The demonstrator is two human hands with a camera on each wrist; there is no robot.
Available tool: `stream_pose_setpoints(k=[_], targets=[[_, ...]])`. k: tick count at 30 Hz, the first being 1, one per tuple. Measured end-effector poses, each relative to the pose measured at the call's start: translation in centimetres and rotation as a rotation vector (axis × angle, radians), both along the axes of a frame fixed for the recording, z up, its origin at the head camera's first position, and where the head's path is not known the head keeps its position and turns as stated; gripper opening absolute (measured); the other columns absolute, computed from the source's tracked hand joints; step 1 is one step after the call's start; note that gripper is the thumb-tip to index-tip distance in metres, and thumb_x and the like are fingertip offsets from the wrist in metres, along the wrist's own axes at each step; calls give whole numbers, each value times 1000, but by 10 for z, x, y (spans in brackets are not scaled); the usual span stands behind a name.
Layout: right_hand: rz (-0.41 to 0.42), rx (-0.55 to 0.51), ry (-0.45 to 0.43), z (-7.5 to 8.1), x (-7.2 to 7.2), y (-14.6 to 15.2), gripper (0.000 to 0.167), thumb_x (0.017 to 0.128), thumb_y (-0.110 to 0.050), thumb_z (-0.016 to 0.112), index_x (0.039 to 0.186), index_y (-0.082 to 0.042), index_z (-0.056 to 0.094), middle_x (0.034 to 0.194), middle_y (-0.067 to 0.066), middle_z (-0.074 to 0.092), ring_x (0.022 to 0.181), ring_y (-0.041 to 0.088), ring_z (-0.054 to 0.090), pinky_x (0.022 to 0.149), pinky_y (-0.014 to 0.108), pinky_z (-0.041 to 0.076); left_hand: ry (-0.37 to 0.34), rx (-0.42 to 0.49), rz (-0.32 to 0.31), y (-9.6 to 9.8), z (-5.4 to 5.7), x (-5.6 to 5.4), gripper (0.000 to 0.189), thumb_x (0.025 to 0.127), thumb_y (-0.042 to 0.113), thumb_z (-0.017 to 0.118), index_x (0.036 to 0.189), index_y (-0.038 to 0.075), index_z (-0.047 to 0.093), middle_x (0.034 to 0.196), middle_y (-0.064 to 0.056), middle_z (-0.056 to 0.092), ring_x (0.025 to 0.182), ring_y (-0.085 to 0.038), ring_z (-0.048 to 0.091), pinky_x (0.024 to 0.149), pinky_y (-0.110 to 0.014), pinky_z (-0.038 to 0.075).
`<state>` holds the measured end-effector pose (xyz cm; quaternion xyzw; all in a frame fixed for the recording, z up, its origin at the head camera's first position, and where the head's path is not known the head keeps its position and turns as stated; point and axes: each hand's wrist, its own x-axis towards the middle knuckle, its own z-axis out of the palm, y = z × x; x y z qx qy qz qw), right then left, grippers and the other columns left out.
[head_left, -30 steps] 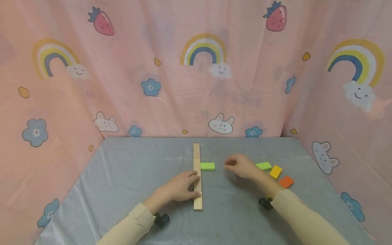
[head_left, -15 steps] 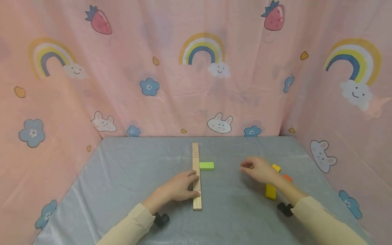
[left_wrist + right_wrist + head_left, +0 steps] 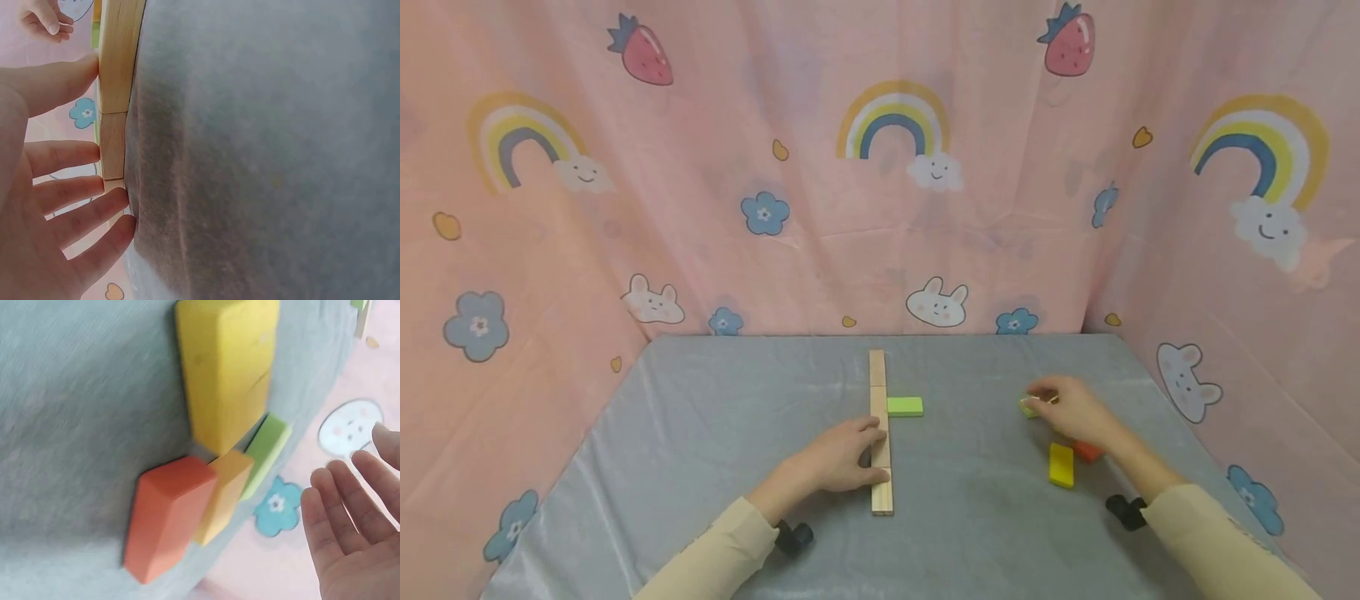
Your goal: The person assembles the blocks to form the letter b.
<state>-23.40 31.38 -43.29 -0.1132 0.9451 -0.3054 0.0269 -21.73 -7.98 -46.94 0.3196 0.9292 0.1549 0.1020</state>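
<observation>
A straight row of plain wooden blocks (image 3: pixel 878 408) runs away from me across the table. My left hand (image 3: pixel 844 455) rests its fingertips and thumb along this row; in the left wrist view the fingers (image 3: pixel 65 154) are spread and fairly straight. A light green block (image 3: pixel 905 407) lies crosswise at the row's right side. On the right, my right hand (image 3: pixel 1071 410) hovers over a second green block (image 3: pixel 1028 407), partly covering it. The right wrist view shows that hand (image 3: pixel 359 519) with loosely bent fingers and nothing in them.
Near my right hand lie a yellow block (image 3: pixel 1062 465) and an orange-red block (image 3: pixel 1087 451). An amber block (image 3: pixel 225 497) shows between the red and green ones in the right wrist view. Behind the grey-covered table (image 3: pixel 737 392) hangs a pink patterned curtain (image 3: pixel 820 275).
My right hand has moved right, away from the green block at the row, to the loose blocks, uncovering the yellow one. My left hand has stayed on the wooden row.
</observation>
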Motion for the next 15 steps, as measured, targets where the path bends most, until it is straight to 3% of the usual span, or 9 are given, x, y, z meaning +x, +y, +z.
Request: stream_pose_setpoints(k=[15], targets=[[-82, 23, 18, -11, 2, 36, 40, 101, -23, 64, 125, 8, 64, 114, 22, 67, 103, 39, 62, 85, 53, 57, 6, -3, 4, 0, -1, -1, 63, 94, 48, 70, 144, 11, 57, 156, -11, 44, 141, -31, 46, 112, -47, 41]])
